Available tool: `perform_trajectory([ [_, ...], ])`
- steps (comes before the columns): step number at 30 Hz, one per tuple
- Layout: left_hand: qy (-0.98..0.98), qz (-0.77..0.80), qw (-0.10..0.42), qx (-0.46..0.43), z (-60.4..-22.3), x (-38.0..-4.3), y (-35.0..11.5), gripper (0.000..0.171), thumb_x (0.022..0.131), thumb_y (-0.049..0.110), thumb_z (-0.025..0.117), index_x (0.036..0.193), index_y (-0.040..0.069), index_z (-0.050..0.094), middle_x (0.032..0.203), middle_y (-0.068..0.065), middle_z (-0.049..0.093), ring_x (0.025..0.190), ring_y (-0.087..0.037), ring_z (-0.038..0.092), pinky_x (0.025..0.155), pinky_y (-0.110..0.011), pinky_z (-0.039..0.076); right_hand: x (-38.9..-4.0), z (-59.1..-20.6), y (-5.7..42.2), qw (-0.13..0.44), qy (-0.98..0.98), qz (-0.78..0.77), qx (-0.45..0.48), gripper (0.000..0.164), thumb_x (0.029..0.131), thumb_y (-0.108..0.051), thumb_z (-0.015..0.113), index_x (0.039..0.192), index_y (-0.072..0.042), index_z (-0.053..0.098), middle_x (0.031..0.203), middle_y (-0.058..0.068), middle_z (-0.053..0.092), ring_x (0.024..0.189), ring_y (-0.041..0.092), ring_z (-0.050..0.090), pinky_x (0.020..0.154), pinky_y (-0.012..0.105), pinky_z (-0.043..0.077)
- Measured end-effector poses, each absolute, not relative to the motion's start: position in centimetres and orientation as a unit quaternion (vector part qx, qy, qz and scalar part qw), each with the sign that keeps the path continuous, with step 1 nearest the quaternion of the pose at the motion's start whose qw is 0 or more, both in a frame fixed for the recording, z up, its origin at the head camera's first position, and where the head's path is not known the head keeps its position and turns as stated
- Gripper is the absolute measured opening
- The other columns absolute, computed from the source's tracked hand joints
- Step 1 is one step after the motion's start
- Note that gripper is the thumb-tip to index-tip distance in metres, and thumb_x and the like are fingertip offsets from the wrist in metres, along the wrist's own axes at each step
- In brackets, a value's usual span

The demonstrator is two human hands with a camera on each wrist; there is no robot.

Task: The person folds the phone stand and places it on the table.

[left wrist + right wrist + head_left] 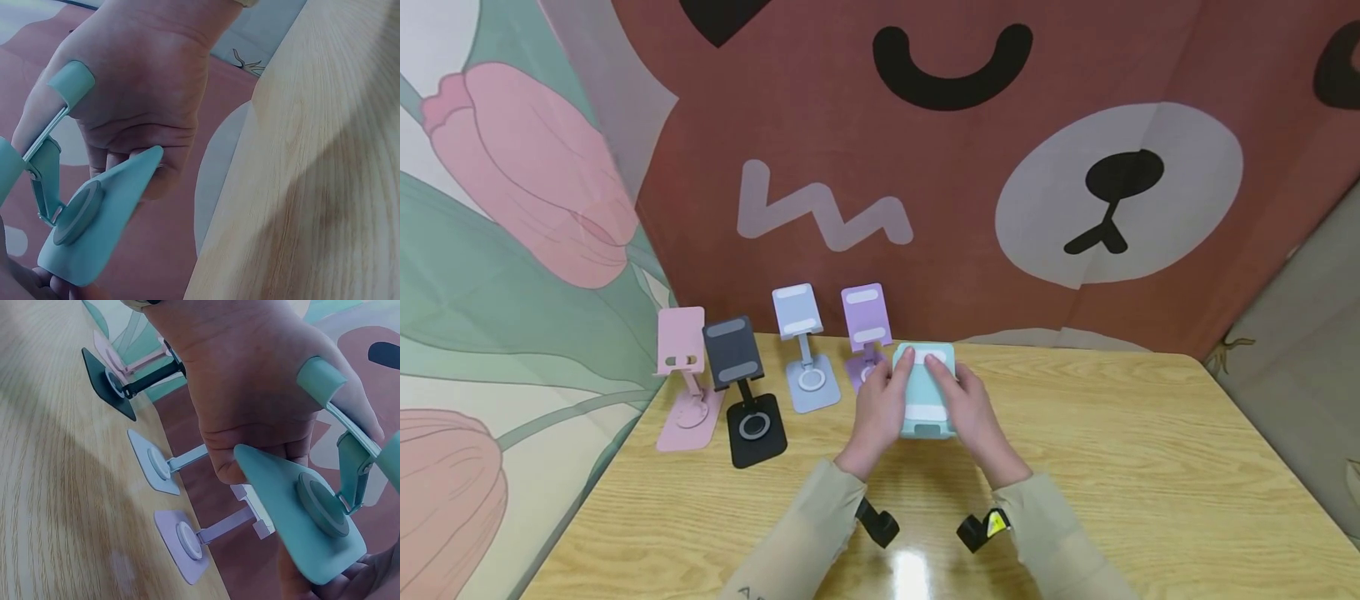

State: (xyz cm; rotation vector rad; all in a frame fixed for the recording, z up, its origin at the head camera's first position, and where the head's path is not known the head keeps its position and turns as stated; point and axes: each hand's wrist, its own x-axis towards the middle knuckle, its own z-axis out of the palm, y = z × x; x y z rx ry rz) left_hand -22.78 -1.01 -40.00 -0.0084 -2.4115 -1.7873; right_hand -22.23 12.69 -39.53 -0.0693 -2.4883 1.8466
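Observation:
Both hands hold a mint-green folding phone stand [923, 387] above the table. In the head view, my left hand [880, 407] grips its left side and my right hand [976, 417] its right side, thumbs lying on the front of the plate. The left wrist view shows the right hand [147, 75] with fingers behind the stand's base [115, 219], which carries a round ring. Across from it, in the right wrist view, the left hand [250, 381] holds the other side of the base [272, 478]. A hinged arm joins base and plate.
Left of the hands stand a pink phone stand [681, 329], a black one [732, 343], a light blue one [797, 311] and a purple one [866, 315], the last partly behind the left hand. They stand on a wooden table [1112, 450] before a bear-patterned cloth [970, 183].

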Motion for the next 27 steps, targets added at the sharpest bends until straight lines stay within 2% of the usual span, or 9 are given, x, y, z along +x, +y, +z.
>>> perform_trajectory([
  [16,-0.784,-0.613,0.095,-0.014,-40.39,-22.62,-0.79,0.059,0.103,0.063,0.043,0.091,0.008,0.059,0.082,-0.008,0.058,0.076,-0.022,0.055,0.066,-0.037,0.048,-22.11,-39.78,12.78,0.049,-0.803,0.594,-0.015,0.071,0.098,-0.064,0.054,0.129,0.0,0.06,0.102,0.015,0.066,0.083,0.023,0.062,0.069,0.033,0.051],
  [27,-0.78,-0.617,0.102,-0.011,-40.24,-22.41,-0.58,0.055,0.102,0.061,0.047,0.087,0.008,0.057,0.078,-0.006,0.055,0.072,-0.021,0.053,0.062,-0.034,0.047,-21.92,-39.89,12.84,0.06,-0.806,0.589,-0.02,0.066,0.099,-0.06,0.055,0.126,0.0,0.062,0.102,0.015,0.066,0.083,0.022,0.061,0.07,0.032,0.05],
])
